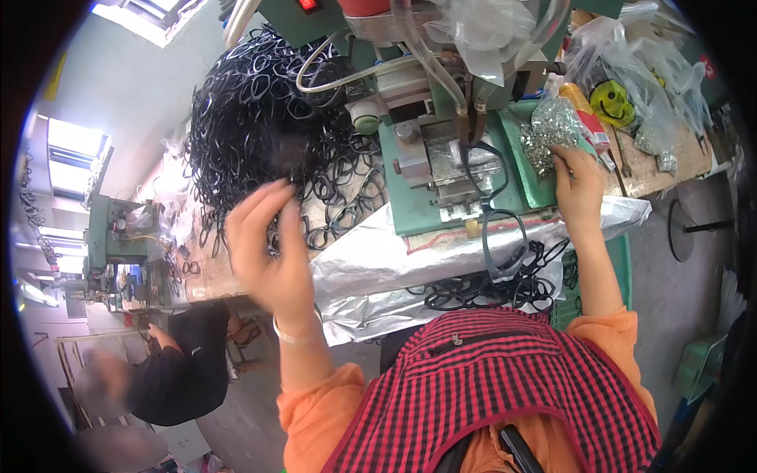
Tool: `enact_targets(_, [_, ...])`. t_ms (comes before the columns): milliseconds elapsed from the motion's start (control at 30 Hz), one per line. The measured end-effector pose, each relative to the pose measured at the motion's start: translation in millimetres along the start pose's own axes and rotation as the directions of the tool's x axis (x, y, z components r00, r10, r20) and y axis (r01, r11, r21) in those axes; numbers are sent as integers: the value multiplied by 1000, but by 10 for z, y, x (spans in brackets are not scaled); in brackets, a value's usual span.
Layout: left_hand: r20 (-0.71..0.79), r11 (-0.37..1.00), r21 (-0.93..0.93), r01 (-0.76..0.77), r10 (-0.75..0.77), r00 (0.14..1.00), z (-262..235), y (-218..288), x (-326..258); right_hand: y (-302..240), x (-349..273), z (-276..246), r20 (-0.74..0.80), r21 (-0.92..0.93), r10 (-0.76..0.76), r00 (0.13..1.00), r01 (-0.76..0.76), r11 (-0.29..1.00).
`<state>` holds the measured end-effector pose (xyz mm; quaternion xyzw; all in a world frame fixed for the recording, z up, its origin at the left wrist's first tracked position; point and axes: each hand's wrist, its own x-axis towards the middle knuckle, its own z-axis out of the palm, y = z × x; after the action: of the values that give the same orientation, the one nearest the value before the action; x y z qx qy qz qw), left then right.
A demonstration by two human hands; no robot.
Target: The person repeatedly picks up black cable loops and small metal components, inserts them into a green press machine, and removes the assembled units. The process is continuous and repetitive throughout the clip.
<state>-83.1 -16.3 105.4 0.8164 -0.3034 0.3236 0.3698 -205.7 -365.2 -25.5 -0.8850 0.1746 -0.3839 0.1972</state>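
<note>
A black eyeglass frame (486, 230) sits upright in the green bench machine (410, 206), one rim under the press head and the other hanging over the front edge. My right hand (582, 183) reaches to the machine's right side, its bent fingertips touching a heap of small shiny metal parts (541, 145). Whether a part is pinched there is too small to see. To the left, my left hand (272, 248), slightly blurred, hovers in front of a big pile of black eyeglass frames (260, 118). Its fingers and thumb stand apart, with nothing visible between them.
Silver foil sheeting (367, 264) covers the table's front edge, with more black frames (505, 288) below. Tools and plastic bags (662, 87) lie on the right. A hose (315, 67) loops beside the machine. Another person (181, 370) sits at lower left near a second green machine (110, 236).
</note>
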Motion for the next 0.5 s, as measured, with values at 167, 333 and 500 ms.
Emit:
enact_targets(167, [581, 822, 544, -171, -222, 783, 777, -686, -457, -19, 42, 78, -14, 21, -36, 999, 36, 999])
enact_targets(333, [287, 921, 332, 202, -302, 909, 811, -905, -401, 311, -322, -195, -64, -17, 71, 995, -72, 997])
enact_targets(500, [313, 799, 37, 600, -579, 752, 447, -1733, -208, 181, -382, -553, -56, 42, 219, 974, -217, 975])
